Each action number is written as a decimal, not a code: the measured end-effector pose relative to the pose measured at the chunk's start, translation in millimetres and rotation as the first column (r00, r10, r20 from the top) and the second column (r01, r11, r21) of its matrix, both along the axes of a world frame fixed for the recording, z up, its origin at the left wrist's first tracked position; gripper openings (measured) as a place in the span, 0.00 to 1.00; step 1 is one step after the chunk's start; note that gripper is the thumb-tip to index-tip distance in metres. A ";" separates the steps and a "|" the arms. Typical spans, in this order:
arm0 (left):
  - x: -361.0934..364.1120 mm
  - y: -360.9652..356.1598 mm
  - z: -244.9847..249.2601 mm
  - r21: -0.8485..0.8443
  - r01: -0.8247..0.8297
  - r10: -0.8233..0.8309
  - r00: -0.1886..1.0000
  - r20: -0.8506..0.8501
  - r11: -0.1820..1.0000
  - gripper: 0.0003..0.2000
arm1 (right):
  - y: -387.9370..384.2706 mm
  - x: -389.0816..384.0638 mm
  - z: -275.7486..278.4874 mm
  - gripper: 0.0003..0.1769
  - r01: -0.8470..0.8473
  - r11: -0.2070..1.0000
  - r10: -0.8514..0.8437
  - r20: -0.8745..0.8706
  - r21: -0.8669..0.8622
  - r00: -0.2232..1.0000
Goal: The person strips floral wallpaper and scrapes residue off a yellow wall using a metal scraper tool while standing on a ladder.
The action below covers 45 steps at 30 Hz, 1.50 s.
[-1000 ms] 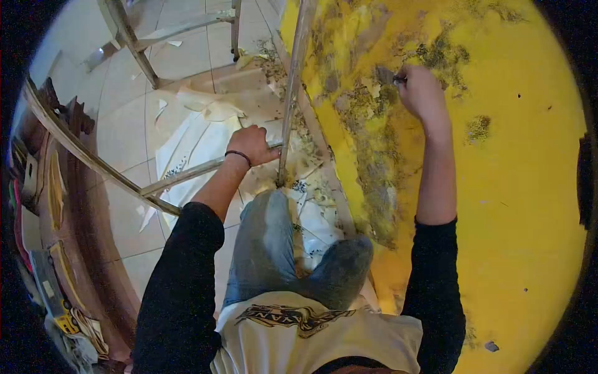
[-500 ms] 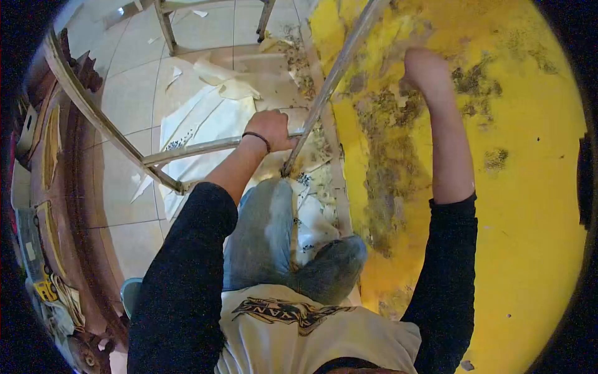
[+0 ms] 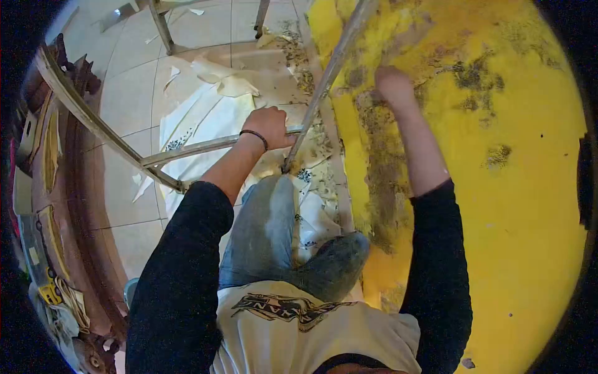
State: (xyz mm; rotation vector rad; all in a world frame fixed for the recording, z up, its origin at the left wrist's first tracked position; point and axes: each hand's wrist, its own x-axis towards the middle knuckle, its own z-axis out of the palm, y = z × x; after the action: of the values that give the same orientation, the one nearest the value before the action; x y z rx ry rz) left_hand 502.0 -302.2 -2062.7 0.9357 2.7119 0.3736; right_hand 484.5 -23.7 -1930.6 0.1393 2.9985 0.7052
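Note:
My left hand (image 3: 268,126), with a dark band at the wrist, is wrapped round the crossbar (image 3: 199,150) of a worn frame, close to where the bar meets a slanted leg (image 3: 327,81). That leg comes down beside my knee. At the upper right, my right hand (image 3: 395,86) is a closed fist against the stained yellow wall (image 3: 523,237). Its fingertips face away, so anything in it is hidden. Dark, rough patches (image 3: 386,162) mark the yellow surface around and below the fist.
White sheets (image 3: 199,118) with dark specks lie on the tiled floor (image 3: 128,187). More frame legs (image 3: 160,28) stand at the top. Brown carved wood (image 3: 78,206) and a toy-like yellow vehicle (image 3: 51,292) are at the far left. Debris runs along the wall's edge.
My right hand has moved left and slightly down over the yellow surface, nearer the slanted leg. My left hand keeps its hold on the crossbar, and the view has shifted slightly.

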 end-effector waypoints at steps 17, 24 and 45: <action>0.2 -1.5 -1.2 0.003 -0.007 0.007 0.999 0.033 1.000 0.33 | 21.1 6.5 -52.2 0.09 -0.342 0.940 0.341 -0.160 0.024 0.926; 0.8 -2.5 -1.1 -0.010 -0.012 0.012 1.000 0.014 1.000 0.31 | 23.6 -37.0 -112.5 0.11 -0.038 0.988 0.039 0.003 -0.151 0.999; 1.5 -1.3 2.1 -0.004 -0.027 0.027 0.999 0.042 1.000 0.30 | 14.6 44.3 -372.2 0.19 -0.090 0.585 -0.552 -0.477 -0.806 0.684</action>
State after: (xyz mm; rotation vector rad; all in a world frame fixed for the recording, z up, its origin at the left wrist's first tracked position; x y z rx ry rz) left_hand 503.5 -303.5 -2060.5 0.8808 2.6885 0.3893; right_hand 528.8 -9.1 -2302.8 0.9600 3.4529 -0.9935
